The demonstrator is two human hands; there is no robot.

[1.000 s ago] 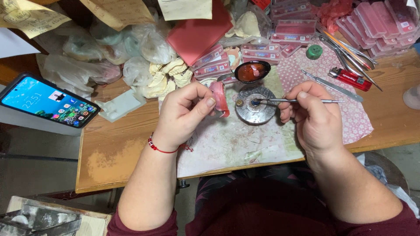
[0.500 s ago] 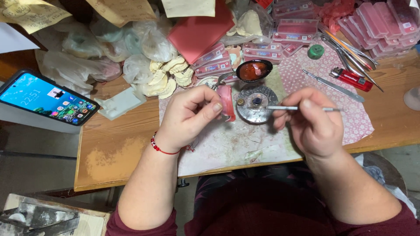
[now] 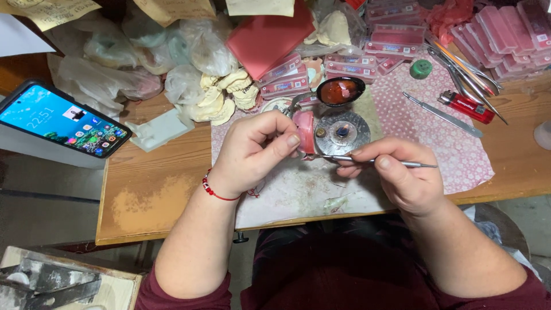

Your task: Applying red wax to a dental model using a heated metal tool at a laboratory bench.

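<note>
Left hand (image 3: 252, 152) pinches the pink wax denture piece (image 3: 305, 132) just left of the round metal burner dish (image 3: 342, 132); right hand (image 3: 402, 178) grips the thin metal carving tool (image 3: 376, 161), tip touching the wax — best kept light and steady.

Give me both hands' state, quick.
Left hand: closed on a pink wax piece.
Right hand: closed on a thin metal tool, tip at the pink piece.

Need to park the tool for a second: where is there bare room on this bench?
Bare wood lies left of the left hand, between the phone and the paper mat. The floral cloth right of the right hand is free below the scalpel. The back edge is crowded with bags and pink boxes.
</note>
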